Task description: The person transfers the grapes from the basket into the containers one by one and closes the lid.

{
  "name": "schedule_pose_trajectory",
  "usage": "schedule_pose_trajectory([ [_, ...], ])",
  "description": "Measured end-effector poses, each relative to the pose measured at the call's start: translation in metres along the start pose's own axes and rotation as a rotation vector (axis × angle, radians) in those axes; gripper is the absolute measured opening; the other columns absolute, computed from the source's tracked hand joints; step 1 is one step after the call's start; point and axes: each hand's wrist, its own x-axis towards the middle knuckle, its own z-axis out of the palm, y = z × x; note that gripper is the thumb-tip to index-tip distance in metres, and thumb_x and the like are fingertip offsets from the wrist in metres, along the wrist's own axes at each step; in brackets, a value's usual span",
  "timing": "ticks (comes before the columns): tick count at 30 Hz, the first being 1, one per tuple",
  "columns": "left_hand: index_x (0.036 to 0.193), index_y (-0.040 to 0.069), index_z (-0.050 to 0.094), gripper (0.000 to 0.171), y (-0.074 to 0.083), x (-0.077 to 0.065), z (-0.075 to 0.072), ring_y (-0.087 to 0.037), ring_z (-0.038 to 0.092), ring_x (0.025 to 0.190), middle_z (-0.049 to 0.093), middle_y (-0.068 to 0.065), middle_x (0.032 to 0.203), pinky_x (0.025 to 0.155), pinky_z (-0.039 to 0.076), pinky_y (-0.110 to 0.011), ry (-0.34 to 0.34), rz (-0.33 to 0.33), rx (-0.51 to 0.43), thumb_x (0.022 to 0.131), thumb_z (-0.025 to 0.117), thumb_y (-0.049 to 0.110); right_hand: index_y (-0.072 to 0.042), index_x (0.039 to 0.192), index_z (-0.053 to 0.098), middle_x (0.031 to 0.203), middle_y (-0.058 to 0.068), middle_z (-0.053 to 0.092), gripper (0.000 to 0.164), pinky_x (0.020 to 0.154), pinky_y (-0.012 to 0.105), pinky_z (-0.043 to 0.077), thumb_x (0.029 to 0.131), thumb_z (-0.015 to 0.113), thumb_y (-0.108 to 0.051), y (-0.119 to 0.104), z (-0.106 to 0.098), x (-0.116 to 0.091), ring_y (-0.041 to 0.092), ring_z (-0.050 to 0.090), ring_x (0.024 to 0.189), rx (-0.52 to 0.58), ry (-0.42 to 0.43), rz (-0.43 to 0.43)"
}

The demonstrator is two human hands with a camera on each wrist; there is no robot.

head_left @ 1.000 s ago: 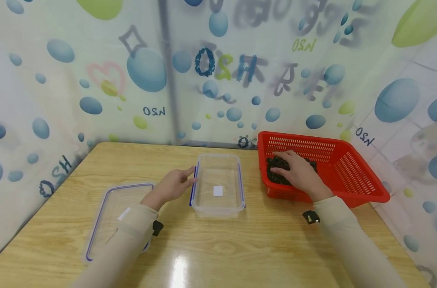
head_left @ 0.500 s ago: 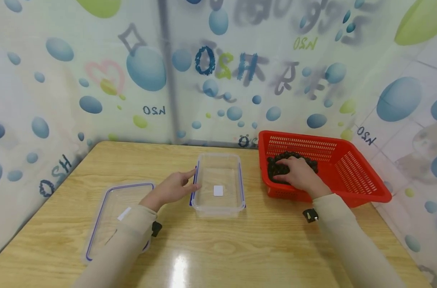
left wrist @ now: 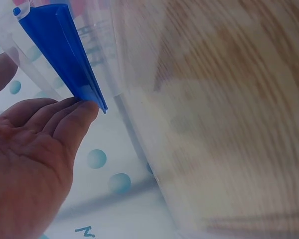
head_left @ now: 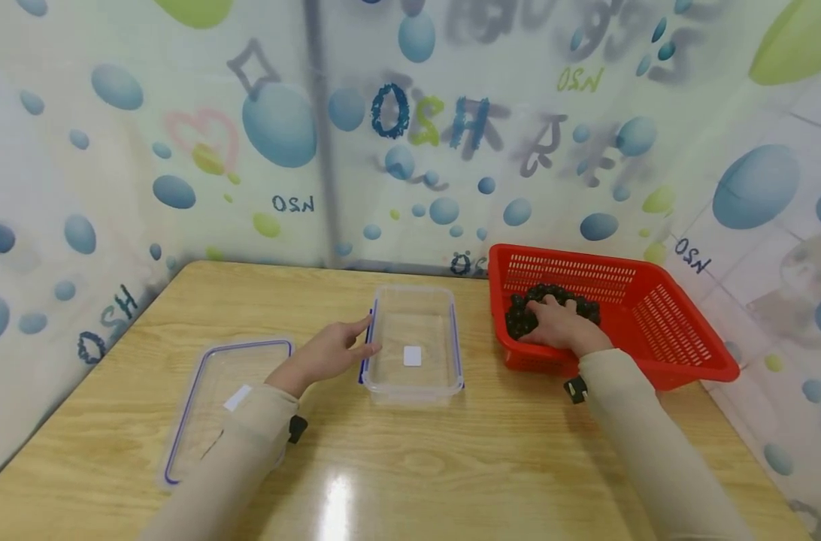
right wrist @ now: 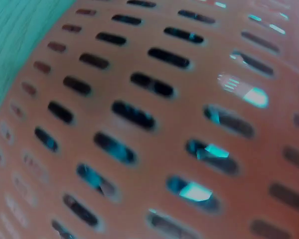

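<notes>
My left hand [head_left: 329,353] is at the left side of a clear plastic food container [head_left: 417,315] with blue clips. In the left wrist view its nearly straight fingers touch a hanging blue clip [left wrist: 57,45]; the thumb lies at the rim in the head view. My right hand [head_left: 565,327] reaches into a red slotted plastic basket [head_left: 661,330]. Its spread fingers rest among a heap of small, dark, shiny round pieces [head_left: 517,319], whose kind I cannot tell. The right wrist view shows only the basket's slotted wall [right wrist: 154,109], with the hand out of sight.
The container's clear lid [head_left: 210,391], with a blue seal, lies at the left under my left forearm. Everything stands on a wooden table [head_left: 417,466]. A patterned curtain [head_left: 282,225] hangs along its back edge. A white label [head_left: 413,355] shows on the container's bottom.
My right hand has lowered into the dark pieces and drawn slightly towards the basket's near wall. The left hand stays by the container, its thumb now over the rim.
</notes>
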Motion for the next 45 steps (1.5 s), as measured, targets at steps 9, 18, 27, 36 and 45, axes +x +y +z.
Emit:
schedule_pose_trajectory([
  [9, 0.152, 0.001, 0.03, 0.065, 0.002, -0.001, 0.002, -0.044, 0.045, 0.129, 0.04, -0.029, 0.146, 0.103, 0.04, -0.053, -0.003, -0.012, 0.01, 0.102, 0.056, 0.033, 0.001, 0.144, 0.041, 0.142, 0.032, 0.033, 0.073, 0.093, 0.075, 0.034, 0.086, 0.072, -0.03, 0.002, 0.009, 0.009, 0.054, 0.025, 0.123, -0.018, 0.043, -0.021],
  [18, 0.151, -0.001, 0.03, 0.063, -0.001, -0.003, 0.003, -0.046, 0.045, 0.127, 0.037, -0.03, 0.146, 0.103, 0.04, -0.053, 0.022, 0.008, 0.004, 0.102, 0.056, 0.03, -0.005, 0.128, 0.058, 0.125, 0.022, 0.047, 0.051, 0.088, 0.065, 0.043, 0.083, 0.075, -0.022, 0.0, 0.007, 0.014, 0.045, 0.03, 0.112, 0.011, 0.091, -0.044],
  [27, 0.152, 0.001, 0.031, 0.063, 0.001, -0.004, 0.002, -0.045, 0.047, 0.125, 0.042, -0.032, 0.142, 0.102, 0.041, -0.054, 0.023, -0.002, 0.033, 0.103, 0.055, 0.031, -0.009, 0.106, 0.063, 0.113, 0.021, 0.048, 0.032, 0.078, 0.055, 0.047, 0.08, 0.077, -0.022, 0.0, 0.003, 0.012, 0.042, 0.034, 0.104, 0.012, 0.133, -0.058],
  [36, 0.154, 0.005, 0.028, 0.065, 0.007, -0.003, 0.0, -0.044, 0.043, 0.13, 0.04, -0.03, 0.145, 0.104, 0.039, -0.054, 0.001, -0.04, 0.025, 0.103, 0.054, 0.035, -0.01, 0.104, 0.061, 0.108, 0.02, 0.048, 0.031, 0.076, 0.05, 0.045, 0.08, 0.076, -0.022, 0.005, -0.001, 0.008, 0.039, 0.034, 0.103, 0.024, 0.16, -0.097],
  [45, 0.153, 0.001, 0.029, 0.065, 0.005, -0.004, 0.001, -0.044, 0.044, 0.129, 0.039, -0.029, 0.146, 0.104, 0.039, -0.053, 0.014, -0.008, 0.011, 0.103, 0.054, 0.033, -0.011, 0.111, 0.056, 0.115, 0.021, 0.042, 0.037, 0.083, 0.057, 0.052, 0.081, 0.078, -0.018, 0.003, -0.018, -0.005, 0.04, 0.034, 0.11, 0.101, 0.243, -0.088],
])
